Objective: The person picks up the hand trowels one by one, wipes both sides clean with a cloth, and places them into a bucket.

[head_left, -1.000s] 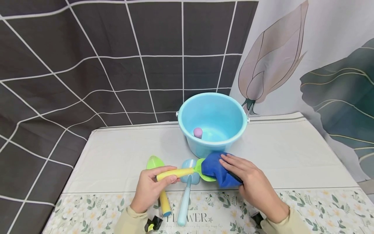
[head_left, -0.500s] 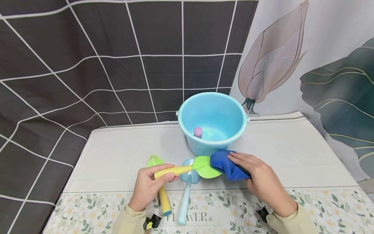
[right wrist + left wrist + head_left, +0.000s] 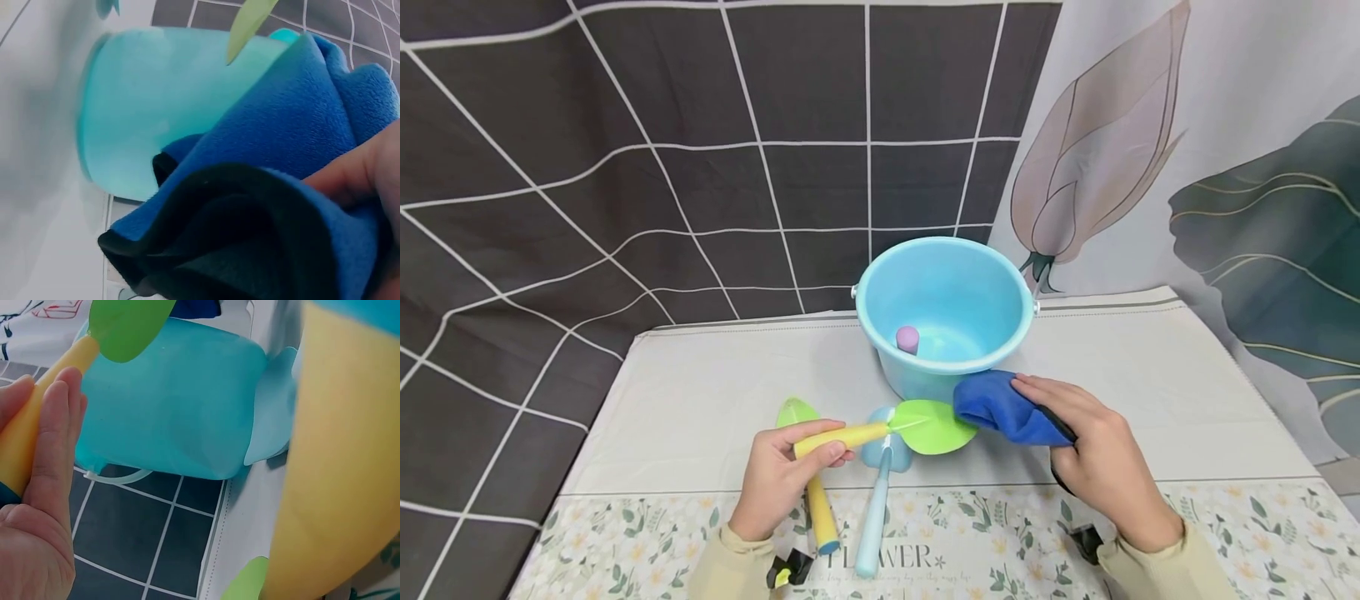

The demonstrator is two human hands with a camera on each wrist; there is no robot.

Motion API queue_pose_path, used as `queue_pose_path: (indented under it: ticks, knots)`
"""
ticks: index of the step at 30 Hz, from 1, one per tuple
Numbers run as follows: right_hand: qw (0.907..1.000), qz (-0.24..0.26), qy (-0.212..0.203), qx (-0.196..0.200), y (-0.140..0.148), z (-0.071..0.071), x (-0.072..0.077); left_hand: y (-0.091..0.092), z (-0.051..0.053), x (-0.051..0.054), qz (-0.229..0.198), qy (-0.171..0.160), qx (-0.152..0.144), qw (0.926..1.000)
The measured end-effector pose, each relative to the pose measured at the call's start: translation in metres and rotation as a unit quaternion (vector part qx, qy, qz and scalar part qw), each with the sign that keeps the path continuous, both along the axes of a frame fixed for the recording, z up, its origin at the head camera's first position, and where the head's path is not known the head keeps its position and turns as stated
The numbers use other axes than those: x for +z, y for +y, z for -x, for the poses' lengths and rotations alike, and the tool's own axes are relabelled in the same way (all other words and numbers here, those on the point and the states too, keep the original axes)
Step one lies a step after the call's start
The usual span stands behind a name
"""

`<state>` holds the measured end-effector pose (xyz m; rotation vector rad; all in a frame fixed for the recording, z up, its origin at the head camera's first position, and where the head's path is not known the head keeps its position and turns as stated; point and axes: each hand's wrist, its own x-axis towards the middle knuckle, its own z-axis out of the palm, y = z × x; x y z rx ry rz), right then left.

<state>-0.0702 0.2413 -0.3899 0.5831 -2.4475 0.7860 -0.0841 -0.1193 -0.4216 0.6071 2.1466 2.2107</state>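
Observation:
My left hand (image 3: 782, 479) pinches the yellow handle (image 3: 842, 437) of a small shovel between thumb and fingers; its green blade (image 3: 934, 427) points right, above the table. In the left wrist view the handle (image 3: 59, 369) lies between thumb and straight fingers. My right hand (image 3: 1097, 458) grips a bunched blue cloth (image 3: 1007, 407) with black edging, at the tip of the green blade. In the right wrist view the cloth (image 3: 275, 119) fills the middle, with fingers (image 3: 353, 175) pressed into it.
A light blue bucket (image 3: 887, 367) stands behind my hands, a purple-tipped thing (image 3: 907, 339) inside it. A light blue shovel (image 3: 874, 517) and another yellow-handled shovel (image 3: 823, 521) with a green blade lie on the table (image 3: 700, 408) below my left hand. A dark grid curtain (image 3: 812, 183) hangs behind.
My right hand has moved right and slightly away from me with the cloth, which has slid off the green blade, uncovering it. My left hand has barely shifted, still holding the handle.

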Motion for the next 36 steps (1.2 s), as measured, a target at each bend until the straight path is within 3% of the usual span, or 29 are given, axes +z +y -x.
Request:
queue_pose_path:
  ticks: [11, 18, 23, 30, 36]
  knots:
    - [0.9984, 0.044, 0.032, 0.015, -0.012, -0.004, 0.002, 0.006, -0.001, -0.006, 0.035, -0.004, 0.009, 0.9993]
    - [0.9978, 0.054, 0.019, 0.031, -0.024, -0.009, 0.0, 0.013, -0.002, -0.008, 0.046, -0.022, 0.001, 0.9987]
    - [0.9937, 0.074, 0.064, 0.055, -0.034, -0.009, -0.006, 0.018, -0.004, -0.01, 0.08, -0.018, 0.012, 0.9965]
    - [0.9855, 0.1, 0.111, 0.082, -0.05, -0.011, -0.012, 0.024, -0.007, -0.011, 0.062, -0.038, -0.004, 0.9973]
    - [0.9845, 0.088, 0.096, 0.117, -0.057, -0.016, -0.014, 0.028, -0.008, -0.01, 0.055, -0.048, -0.011, 0.9973]
